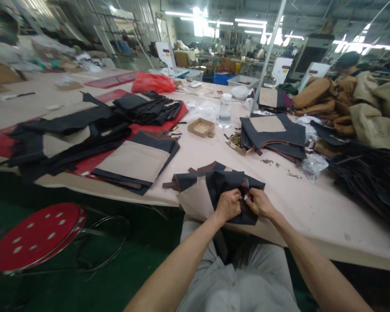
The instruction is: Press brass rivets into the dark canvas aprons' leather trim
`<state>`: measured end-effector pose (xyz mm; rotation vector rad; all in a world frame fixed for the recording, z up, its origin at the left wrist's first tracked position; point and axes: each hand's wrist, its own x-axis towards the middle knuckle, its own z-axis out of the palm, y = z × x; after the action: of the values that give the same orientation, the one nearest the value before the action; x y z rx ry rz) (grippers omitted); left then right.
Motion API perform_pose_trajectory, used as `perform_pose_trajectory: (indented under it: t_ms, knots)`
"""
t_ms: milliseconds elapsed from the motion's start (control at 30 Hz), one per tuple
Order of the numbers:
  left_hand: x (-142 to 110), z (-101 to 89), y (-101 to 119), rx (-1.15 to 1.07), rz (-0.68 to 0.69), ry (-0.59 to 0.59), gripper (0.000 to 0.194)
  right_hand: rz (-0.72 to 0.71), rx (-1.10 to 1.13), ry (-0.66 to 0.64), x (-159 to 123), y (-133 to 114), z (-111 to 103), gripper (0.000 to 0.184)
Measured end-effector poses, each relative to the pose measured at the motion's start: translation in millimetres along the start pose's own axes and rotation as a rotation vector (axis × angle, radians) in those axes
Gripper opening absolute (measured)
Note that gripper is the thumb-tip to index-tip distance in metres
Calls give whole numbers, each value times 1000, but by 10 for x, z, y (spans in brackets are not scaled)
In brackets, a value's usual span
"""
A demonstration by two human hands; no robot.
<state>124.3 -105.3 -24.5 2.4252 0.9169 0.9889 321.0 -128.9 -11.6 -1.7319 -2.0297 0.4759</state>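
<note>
A dark fabric piece (225, 182) with a beige panel and brown trim lies over the table's front edge, in front of my body. My left hand (229, 204) is closed on this fabric, its fingers bent near the brown-trimmed edge. Close beside it, my right hand (258, 202) is closed too, with a tiny whitish bit at the fingertips that is too small to name. The two hands' fingertips almost meet over the cloth.
Dark fabric stacks (133, 158) lie at left, more (273, 130) at right. Small boxes (201, 127) of metal bits, a clear bottle (225, 112) and a plastic bag (313, 167) stand about. A red stool (39, 234) is at lower left. Another person (346, 65) sits at far right.
</note>
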Motion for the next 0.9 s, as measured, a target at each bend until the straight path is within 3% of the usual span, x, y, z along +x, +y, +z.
perform_pose_trajectory:
  t_ms: [600,700,900]
  knots:
    - [20,-22,-7,16,-40,-22,28,82,215,-25,6,61,56,17]
    - [21,-15,-8,21,-45,-26,27,182,248,-51,72,53,36,16]
    - [30,12,-17,4,-41,-15,28,406,264,-233,379,32,-156,12]
